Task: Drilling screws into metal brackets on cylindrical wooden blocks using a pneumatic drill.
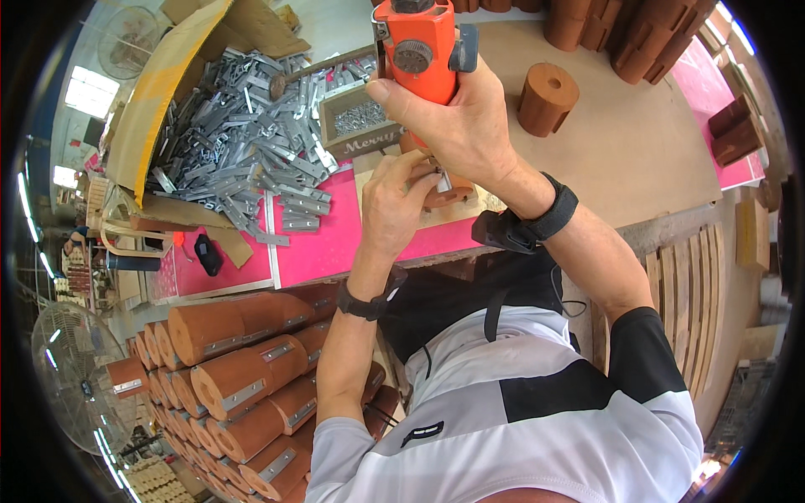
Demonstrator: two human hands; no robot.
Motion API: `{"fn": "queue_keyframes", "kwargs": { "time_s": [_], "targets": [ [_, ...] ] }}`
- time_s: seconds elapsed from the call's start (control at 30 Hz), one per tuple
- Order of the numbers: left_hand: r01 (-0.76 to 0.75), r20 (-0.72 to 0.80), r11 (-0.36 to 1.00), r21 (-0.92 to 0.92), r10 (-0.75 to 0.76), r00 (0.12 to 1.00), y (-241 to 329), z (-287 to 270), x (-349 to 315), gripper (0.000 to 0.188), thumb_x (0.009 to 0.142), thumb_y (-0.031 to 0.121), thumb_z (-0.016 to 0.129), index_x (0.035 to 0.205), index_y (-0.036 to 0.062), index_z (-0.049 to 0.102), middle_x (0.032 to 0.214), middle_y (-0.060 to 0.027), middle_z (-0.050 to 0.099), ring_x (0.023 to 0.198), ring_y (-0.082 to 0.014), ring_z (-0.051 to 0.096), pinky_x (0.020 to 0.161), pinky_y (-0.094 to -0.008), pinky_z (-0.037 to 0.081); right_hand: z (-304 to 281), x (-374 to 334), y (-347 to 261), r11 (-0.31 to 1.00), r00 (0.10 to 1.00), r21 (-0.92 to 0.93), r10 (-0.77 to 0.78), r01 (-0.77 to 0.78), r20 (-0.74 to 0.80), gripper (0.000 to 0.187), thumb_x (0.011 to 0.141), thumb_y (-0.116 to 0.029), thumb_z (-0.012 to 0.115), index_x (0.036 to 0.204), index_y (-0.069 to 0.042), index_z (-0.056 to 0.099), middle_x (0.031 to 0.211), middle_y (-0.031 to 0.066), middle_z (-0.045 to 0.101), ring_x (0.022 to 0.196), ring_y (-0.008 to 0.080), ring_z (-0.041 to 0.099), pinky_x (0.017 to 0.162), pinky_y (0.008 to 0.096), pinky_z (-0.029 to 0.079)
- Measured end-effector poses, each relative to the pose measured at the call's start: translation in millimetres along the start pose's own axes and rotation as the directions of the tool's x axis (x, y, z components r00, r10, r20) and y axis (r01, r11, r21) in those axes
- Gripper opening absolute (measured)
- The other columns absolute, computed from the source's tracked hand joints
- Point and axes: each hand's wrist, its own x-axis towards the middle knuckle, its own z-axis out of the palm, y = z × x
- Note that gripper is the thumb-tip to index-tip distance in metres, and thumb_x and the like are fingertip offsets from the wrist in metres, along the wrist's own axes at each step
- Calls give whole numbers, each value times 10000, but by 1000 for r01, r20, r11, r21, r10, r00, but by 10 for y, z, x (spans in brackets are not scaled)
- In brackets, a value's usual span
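My right hand [470,126] is wrapped round an orange power screwdriver [423,75], held upright with its lower end pointing down at the bench. Beneath it lies a brown wooden block [449,198], largely covered by my hands. A small silver metal plate [444,182] shows against the block. Right beside that plate, the fingers of my left hand [392,201] are pinched together. Whatever sits between those fingertips is hidden. The driver's tip is also out of sight behind my hands.
An open cardboard box [168,92] spills silver metal hinges [251,126] onto the pink bench top [323,243]. A wooden tray [356,117] holds small screws. One brown wooden cylinder [547,99] stands at right. Stacked cylinders with metal plates [251,386] fill the lower left.
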Motion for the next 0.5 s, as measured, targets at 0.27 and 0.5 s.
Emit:
{"fn": "queue_keyframes", "kwargs": {
  "time_s": [0.27,0.5],
  "targets": [
    [4,50,999,50,-7,999,-45,-17,-12,313,791,95,702,1092,29,653,1025,-140,667,888,-284,633,766,-378,509,-3,-30,69,998,999,-57,-25,23,-31,394,760,-225,772,1023,-20,563,778,100,648,664,188,631,640,321,516],
    [23,297,999,23,-29,955,-78,-111,123,749,688,293,824,1321,38,515,1467,-197,372,1393,-359,297,1120,-430,302,0,-128,-66,988,990,73,138,-139,13,247,841,-25,706,1063,-1,601,976,37,672,830,82,608,736,243,518]
  ]
}}
